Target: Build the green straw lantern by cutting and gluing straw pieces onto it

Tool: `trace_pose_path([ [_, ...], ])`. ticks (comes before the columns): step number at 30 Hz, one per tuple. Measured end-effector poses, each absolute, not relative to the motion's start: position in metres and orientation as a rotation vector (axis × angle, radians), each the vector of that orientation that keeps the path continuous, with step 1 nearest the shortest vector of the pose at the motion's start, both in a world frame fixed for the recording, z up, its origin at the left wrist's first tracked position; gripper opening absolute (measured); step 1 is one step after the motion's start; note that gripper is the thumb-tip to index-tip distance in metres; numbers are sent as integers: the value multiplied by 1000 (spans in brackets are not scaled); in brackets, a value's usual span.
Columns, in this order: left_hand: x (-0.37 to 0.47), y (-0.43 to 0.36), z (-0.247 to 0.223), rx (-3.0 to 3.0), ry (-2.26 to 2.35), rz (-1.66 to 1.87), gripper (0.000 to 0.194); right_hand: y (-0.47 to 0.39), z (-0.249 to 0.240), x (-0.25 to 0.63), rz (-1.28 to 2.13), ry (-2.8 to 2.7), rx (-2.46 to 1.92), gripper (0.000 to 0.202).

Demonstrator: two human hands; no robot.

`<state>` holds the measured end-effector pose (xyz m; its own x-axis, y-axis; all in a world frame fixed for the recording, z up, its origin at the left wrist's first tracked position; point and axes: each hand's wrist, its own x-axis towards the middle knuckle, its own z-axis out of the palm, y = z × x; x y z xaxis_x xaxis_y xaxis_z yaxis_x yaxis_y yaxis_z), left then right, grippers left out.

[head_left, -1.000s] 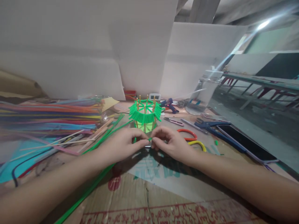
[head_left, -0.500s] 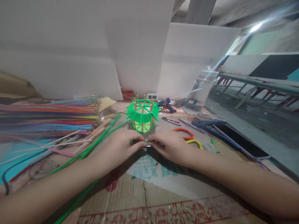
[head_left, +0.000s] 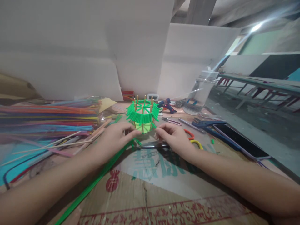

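Observation:
A green pipe-cleaner model (head_left: 143, 114) with upright wooden sticks stands just beyond my hands. My left hand (head_left: 124, 136) is closed in a pinch near its lower left; what the fingertips hold is hidden. Under that hand run long green pipe cleaners (head_left: 98, 178), with small green curled ends by the fingers. My right hand (head_left: 172, 136) pinches a short green piece (head_left: 153, 125) whose tip rises toward the model's lower right. Scissors (head_left: 150, 145) lie on the table below both hands, their red and yellow handles partly behind my right hand.
Colourful pipe cleaners (head_left: 49, 115) and thin wooden sticks (head_left: 56, 144) cover the left side. On the right are a phone (head_left: 241, 142), blue-handled pliers (head_left: 211, 126), small snips (head_left: 172, 121) and a clear jug (head_left: 199, 93). A glue gun (head_left: 167, 106) lies behind.
My hands, together at the fingertips before, have moved apart. The scissor blades beneath them now show more, and the long green pipe cleaners at left have shifted lower.

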<state>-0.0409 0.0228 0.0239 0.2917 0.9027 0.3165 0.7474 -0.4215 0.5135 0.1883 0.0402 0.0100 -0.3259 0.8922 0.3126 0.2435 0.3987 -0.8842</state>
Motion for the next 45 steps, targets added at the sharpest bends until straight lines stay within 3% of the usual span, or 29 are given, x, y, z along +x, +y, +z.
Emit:
trace_pose_path([
  [6, -50, 42, 9, 2253, 1640, 865, 27, 50, 11, 185, 1192, -1439, -937, 29],
  [15, -36, 51, -3, 2353, 1626, 826, 29, 53, 2, 174, 1456, -1208, -918, 32],
  [31, -34, 61, -13, 2176, 1735, 1043, 25, 61, 2, 166, 1439, -1148, -867, 37],
  [45, -37, 70, -21, 2315, 1612, 847, 29, 68, 3, 168, 1425, -1168, -864, 38],
])
